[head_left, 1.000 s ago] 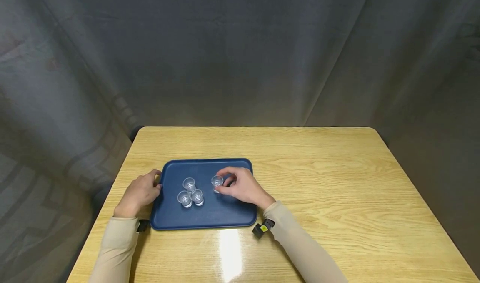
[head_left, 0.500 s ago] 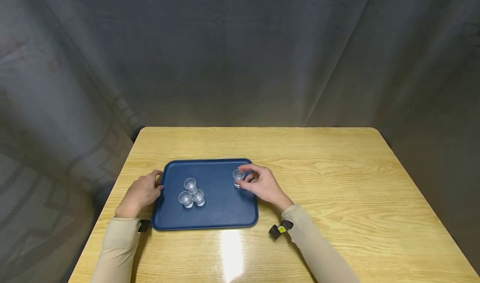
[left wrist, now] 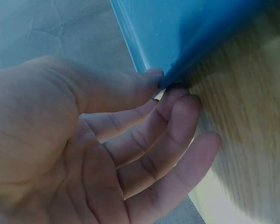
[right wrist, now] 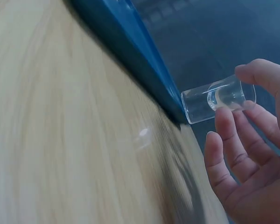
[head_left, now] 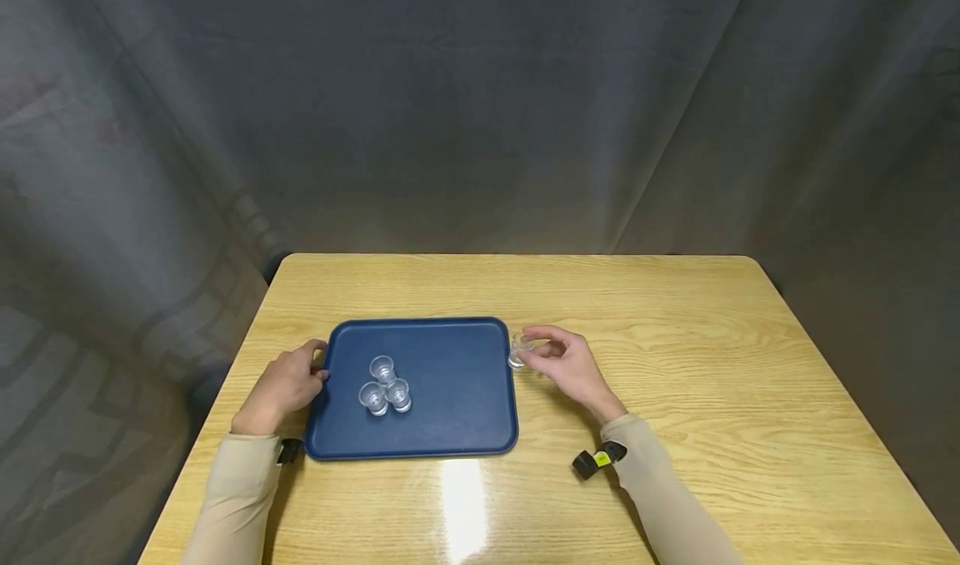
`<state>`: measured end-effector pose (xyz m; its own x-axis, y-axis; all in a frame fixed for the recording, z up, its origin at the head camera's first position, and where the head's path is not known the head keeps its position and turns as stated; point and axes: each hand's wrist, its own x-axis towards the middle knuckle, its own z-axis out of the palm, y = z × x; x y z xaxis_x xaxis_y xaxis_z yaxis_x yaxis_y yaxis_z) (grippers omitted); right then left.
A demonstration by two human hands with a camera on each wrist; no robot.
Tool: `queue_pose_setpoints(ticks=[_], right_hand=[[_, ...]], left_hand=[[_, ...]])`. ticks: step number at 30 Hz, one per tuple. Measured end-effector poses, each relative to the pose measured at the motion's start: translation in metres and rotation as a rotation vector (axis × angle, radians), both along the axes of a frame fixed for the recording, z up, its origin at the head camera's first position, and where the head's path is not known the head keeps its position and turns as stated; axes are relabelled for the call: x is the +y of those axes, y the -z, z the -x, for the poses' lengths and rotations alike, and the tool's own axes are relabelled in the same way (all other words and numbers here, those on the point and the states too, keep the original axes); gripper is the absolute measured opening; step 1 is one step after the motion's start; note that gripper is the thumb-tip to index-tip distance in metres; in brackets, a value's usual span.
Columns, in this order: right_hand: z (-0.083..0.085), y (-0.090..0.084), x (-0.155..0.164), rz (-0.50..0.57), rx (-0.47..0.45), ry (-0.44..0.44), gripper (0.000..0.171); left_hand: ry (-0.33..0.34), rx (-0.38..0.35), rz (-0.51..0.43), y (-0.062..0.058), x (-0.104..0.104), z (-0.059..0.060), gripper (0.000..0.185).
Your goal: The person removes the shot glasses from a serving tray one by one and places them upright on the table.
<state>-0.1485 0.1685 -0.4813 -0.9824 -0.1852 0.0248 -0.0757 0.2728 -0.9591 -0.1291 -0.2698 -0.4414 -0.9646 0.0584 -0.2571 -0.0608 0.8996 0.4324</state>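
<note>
In the head view, a dark blue tray [head_left: 459,415] bears three small clear shot glasses [head_left: 398,395] grouped in a tight triangle on its left half. My left hand [head_left: 281,388] grips the tray's left edge; the left wrist view has the thumb [left wrist: 123,90] on the rim and fingers curled under it. Just past the tray's right edge, my right hand [head_left: 567,367] pinches another clear shot glass [right wrist: 200,101] between thumb and fingertips. The right wrist view shows it held near its rim, its base end close to the tray's outer wall [right wrist: 142,60].
The wooden table [head_left: 675,432] extends to the right of the tray and in front of it. Grey curtains [head_left: 480,132] hang behind the table and at both sides. A bright glare patch [head_left: 463,507] lies at the table's front.
My right hand has carried its shot glass rightward from over the tray's middle to beyond its right edge. The left hand, the tray and the three glasses have hardly moved.
</note>
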Motion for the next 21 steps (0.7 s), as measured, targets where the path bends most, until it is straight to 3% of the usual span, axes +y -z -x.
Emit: queue_pose_setpoints(ticks=[21], right_hand=[[-0.010, 0.007, 0.089, -0.101, 0.022, 0.202, 0.047]], left_hand=[[0.011, 0.010, 0.003, 0.001, -0.002, 0.001, 0.048]])
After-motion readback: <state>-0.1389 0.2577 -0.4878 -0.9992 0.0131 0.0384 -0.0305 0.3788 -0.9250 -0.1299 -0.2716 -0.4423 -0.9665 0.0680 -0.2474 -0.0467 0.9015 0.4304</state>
